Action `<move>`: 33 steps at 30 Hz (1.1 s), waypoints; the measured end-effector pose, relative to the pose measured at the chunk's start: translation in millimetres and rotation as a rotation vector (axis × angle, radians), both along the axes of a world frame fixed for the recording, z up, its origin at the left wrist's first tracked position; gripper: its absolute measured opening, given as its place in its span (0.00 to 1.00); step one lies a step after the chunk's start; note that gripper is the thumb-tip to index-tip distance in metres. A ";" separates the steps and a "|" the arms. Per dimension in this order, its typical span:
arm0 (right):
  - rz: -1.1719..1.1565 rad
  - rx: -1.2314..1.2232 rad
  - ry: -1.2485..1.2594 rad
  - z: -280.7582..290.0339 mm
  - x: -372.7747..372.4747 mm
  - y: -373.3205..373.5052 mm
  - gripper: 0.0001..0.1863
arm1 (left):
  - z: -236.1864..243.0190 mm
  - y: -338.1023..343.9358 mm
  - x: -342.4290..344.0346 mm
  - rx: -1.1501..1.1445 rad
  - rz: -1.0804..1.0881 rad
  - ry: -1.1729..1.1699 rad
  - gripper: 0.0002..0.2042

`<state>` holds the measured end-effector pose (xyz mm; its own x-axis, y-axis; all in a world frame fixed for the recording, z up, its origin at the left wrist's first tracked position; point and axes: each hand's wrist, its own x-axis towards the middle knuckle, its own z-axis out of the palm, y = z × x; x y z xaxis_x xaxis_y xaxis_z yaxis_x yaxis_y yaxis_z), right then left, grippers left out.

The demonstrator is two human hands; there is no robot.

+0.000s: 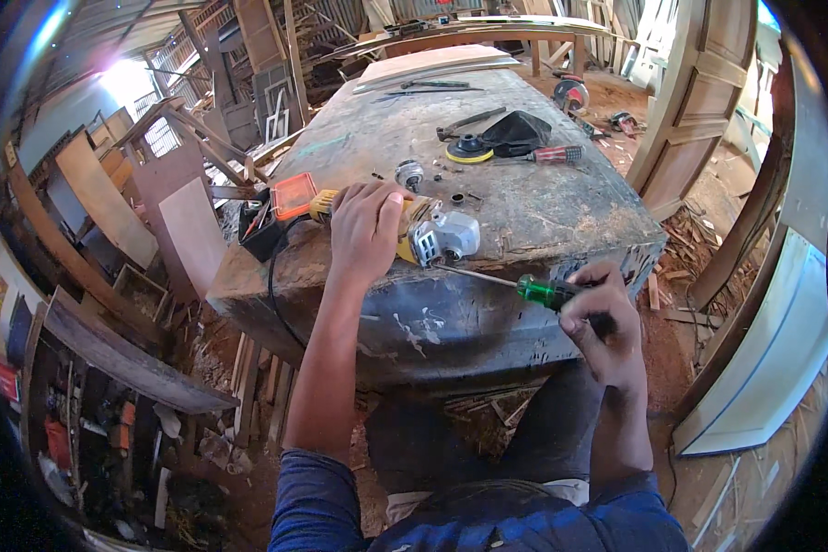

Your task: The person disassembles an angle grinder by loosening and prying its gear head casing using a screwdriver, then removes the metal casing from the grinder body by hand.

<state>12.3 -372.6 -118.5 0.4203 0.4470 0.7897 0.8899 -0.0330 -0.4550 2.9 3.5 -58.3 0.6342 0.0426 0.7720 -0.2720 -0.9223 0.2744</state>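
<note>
My left hand is closed over the yellow body of an angle grinder, which lies on its side near the front edge of a worn workbench. The grinder's silver gear head points right, with no disc on it. My right hand grips a screwdriver by its green and black handle. Its long shaft runs left, and the tip meets the near side of the gear head. Just beyond the grinder sit a loose silver metal part and a small dark ring.
A box with an orange lid stands at the bench's left edge. Farther back lie a yellow-rimmed backing pad, a black cloth bag and a red-handled tool. A wooden door leans at the right. Boards lie at the far end.
</note>
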 end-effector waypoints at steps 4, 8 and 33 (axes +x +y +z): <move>-0.105 0.130 0.627 10.5 -20.0 10.5 0.15 | 0.2 0.1 -0.1 0.009 0.012 0.011 0.19; -0.118 0.049 0.364 9.3 -18.1 5.3 0.13 | 0.2 0.7 0.8 0.001 -0.001 -0.004 0.19; -0.037 0.177 0.776 30.9 -27.4 7.4 0.19 | 1.5 2.9 -1.0 0.018 0.012 0.035 0.20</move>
